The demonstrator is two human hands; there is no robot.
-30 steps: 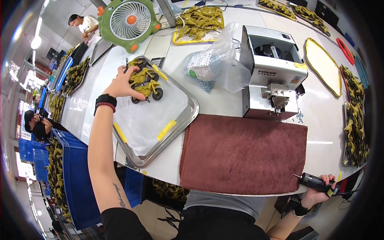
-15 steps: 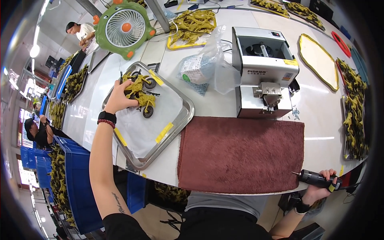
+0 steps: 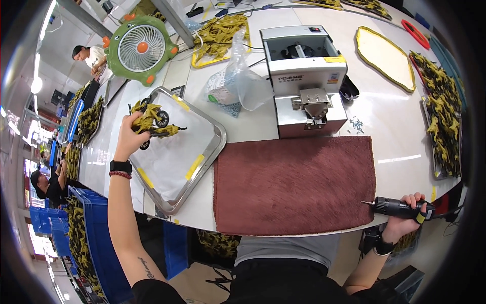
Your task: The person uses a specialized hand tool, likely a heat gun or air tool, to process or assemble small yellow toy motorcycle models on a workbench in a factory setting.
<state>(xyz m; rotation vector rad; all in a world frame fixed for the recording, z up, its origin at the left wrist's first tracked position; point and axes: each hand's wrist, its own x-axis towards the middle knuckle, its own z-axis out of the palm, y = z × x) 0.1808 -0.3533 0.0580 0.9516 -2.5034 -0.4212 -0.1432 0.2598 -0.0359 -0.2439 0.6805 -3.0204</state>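
Two grips closed: left hand (image 3: 129, 140) around toy motorcycle (image 3: 152, 123) over tray (image 3: 212, 152), right hand (image 3: 405, 220) around screwdriver (image 3: 397, 207).

Clear plastic bag (image 3: 242, 83) with white-green printed label left of grey machine (image 3: 304, 76); yellow sticker (image 3: 334, 59) on its top.

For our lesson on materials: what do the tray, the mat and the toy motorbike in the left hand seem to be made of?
Tray: likely bare metal, with a shiny grey rim. Mat: probably plush fabric, dark red with a matt, brushed nap. Toy motorbike in the left hand: apparently moulded plastic, olive-yellow with black wheels.
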